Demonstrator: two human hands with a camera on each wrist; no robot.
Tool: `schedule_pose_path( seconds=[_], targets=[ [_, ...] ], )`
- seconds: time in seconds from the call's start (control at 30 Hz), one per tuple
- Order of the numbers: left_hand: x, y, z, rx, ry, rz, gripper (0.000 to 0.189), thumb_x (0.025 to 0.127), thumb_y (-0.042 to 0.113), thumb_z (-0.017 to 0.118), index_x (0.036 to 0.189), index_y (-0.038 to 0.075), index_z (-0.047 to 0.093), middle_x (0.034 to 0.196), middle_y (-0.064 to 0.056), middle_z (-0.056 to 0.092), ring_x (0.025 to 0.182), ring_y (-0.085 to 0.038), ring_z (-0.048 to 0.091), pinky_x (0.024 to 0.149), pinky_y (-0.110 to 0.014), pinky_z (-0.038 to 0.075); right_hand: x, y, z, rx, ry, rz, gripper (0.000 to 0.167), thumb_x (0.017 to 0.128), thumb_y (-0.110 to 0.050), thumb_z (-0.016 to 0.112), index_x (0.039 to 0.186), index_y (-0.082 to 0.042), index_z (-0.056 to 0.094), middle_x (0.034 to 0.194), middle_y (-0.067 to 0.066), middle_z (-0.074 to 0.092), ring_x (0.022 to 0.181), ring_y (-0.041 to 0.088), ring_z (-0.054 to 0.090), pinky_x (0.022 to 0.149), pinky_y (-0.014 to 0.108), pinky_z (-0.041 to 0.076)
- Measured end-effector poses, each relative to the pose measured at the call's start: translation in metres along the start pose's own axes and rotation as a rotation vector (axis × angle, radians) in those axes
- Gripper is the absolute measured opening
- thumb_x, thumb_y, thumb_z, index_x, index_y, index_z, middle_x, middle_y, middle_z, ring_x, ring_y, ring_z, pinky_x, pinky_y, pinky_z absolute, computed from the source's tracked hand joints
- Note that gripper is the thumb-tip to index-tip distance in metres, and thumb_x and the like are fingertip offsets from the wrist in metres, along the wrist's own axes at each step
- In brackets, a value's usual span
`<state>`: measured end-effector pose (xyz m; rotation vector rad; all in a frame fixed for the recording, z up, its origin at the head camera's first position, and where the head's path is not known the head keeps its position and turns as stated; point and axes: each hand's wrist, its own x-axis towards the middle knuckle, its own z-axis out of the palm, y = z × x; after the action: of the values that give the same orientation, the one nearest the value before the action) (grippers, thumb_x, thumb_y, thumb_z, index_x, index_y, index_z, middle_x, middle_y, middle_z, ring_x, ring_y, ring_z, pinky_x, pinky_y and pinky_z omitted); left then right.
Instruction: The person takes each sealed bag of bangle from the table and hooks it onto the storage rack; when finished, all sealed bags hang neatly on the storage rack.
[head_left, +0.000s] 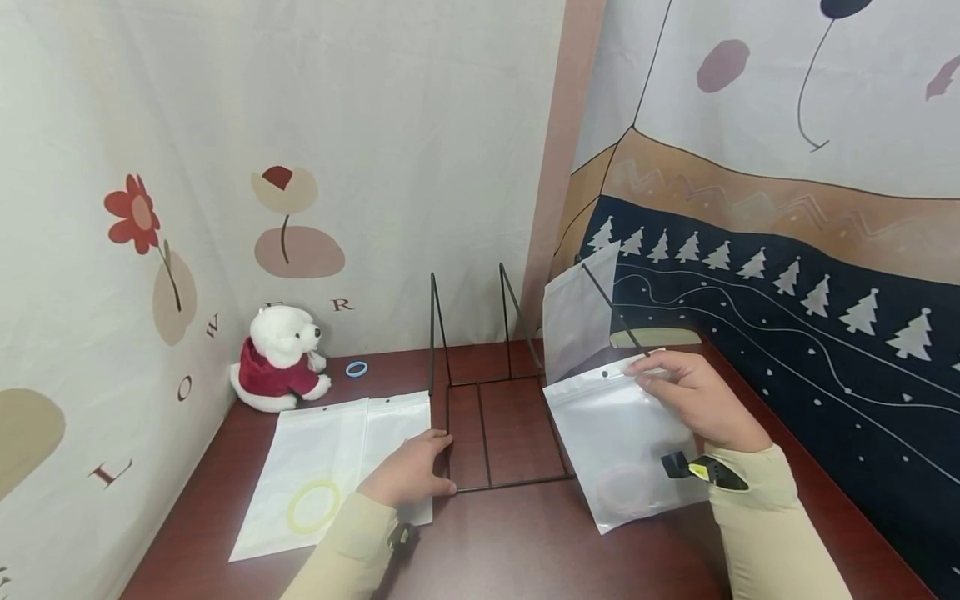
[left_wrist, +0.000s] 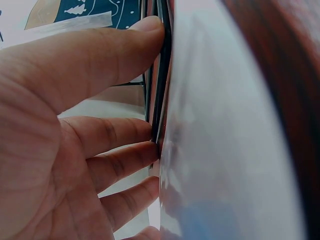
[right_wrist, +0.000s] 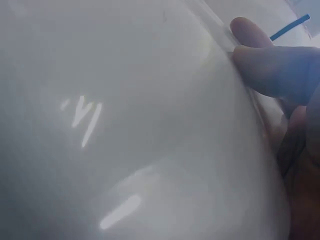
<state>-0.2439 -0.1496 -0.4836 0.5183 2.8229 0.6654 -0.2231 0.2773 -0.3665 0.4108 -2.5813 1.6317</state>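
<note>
Bag (head_left: 618, 433) is pinched at top by right hand (head_left: 697, 398); wire rack (head_left: 517, 483) is touched by outstretched left hand (head_left: 408, 471).
Likely light, limp and slippery, the bag is best held there.

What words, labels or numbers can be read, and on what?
"L O W", a letter mostly hidden by the red-clothed white plush bear, "R": on the white flower-printed fabric backdrop.
Lower-left edge: cut-off mark, unreadable.
Yellow patch on black right-wrist strap: too small to read.
</note>
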Motion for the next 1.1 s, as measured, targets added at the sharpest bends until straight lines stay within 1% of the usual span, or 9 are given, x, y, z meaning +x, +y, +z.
schedule_pose_path(
  seconds=[0.13,0.3,0.4,0.57,0.73,0.83,0.97,1.1],
  targets=[
    [0.000,-0.001,0.000,0.001,-0.003,0.001,0.082,0.079,0.027,0.089,0.147,-0.006,0.056,0.158,-0.024,0.049,0.146,-0.048,0.047,0.120,-0.061,0.040,0.000,-0.001,0.005,0.029,-0.006,-0.038,0.021,0.104,-0.013,0.065,0.121,-0.007,0.077,0.118,-0.004,0.073,0.097,0.027,0.071,0.073,0.044,0.066],
    [0.001,-0.001,0.000,0.003,-0.001,0.003,0.082,0.079,0.027,0.089,0.147,-0.006,0.056,0.157,-0.024,0.050,0.145,-0.048,0.047,0.120,-0.062,0.040,0.000,-0.003,0.011,0.044,0.000,-0.089,0.019,0.105,-0.010,0.063,0.118,-0.005,0.077,0.112,-0.009,0.074,0.087,0.024,0.073,0.067,0.042,0.066],
    [0.001,-0.001,0.001,0.004,0.000,0.003,0.082,0.079,0.027,0.089,0.147,-0.006,0.056,0.157,-0.023,0.050,0.145,-0.048,0.047,0.120,-0.061,0.040,0.000,-0.004,0.015,0.060,0.009,-0.114,0.019,0.104,-0.007,0.063,0.116,-0.004,0.077,0.111,-0.010,0.075,0.085,0.023,0.074,0.065,0.042,0.066],
    [0.002,-0.001,0.001,0.008,0.000,0.005,0.082,0.079,0.027,0.089,0.147,-0.006,0.056,0.157,-0.024,0.050,0.144,-0.047,0.048,0.119,-0.061,0.041,0.001,-0.007,0.023,0.084,0.010,-0.178,0.018,0.103,-0.002,0.062,0.112,-0.004,0.077,0.111,-0.011,0.075,0.083,0.022,0.074,0.063,0.042,0.065],
    [0.002,-0.001,0.000,0.010,-0.002,0.006,0.082,0.080,0.026,0.089,0.147,-0.006,0.056,0.157,-0.023,0.050,0.145,-0.047,0.048,0.120,-0.060,0.041,0.001,-0.010,0.033,0.119,0.003,-0.211,0.021,0.103,-0.001,0.061,0.110,-0.009,0.079,0.114,-0.010,0.074,0.084,0.022,0.075,0.064,0.044,0.066],
    [0.002,-0.001,0.000,0.012,-0.001,0.009,0.082,0.080,0.026,0.089,0.147,-0.006,0.056,0.157,-0.024,0.050,0.145,-0.048,0.048,0.120,-0.061,0.040,0.001,-0.011,0.041,0.134,0.006,-0.241,0.022,0.103,0.000,0.060,0.110,-0.010,0.079,0.115,-0.011,0.074,0.086,0.022,0.076,0.065,0.044,0.066],
    [0.002,-0.002,-0.001,0.010,-0.001,0.009,0.082,0.080,0.026,0.089,0.147,-0.006,0.056,0.157,-0.024,0.050,0.145,-0.048,0.047,0.120,-0.061,0.040,0.002,-0.011,0.051,0.144,0.026,-0.294,0.022,0.103,0.001,0.061,0.111,-0.008,0.078,0.115,-0.011,0.075,0.088,0.020,0.076,0.067,0.043,0.067],
    [0.002,-0.001,0.001,0.003,0.002,0.007,0.081,0.080,0.026,0.089,0.147,-0.006,0.056,0.157,-0.024,0.050,0.145,-0.047,0.048,0.120,-0.061,0.041,0.001,-0.013,0.058,0.140,0.065,-0.338,0.023,0.102,0.003,0.061,0.111,-0.008,0.079,0.114,-0.011,0.076,0.089,0.018,0.075,0.068,0.040,0.067]
  ],
)
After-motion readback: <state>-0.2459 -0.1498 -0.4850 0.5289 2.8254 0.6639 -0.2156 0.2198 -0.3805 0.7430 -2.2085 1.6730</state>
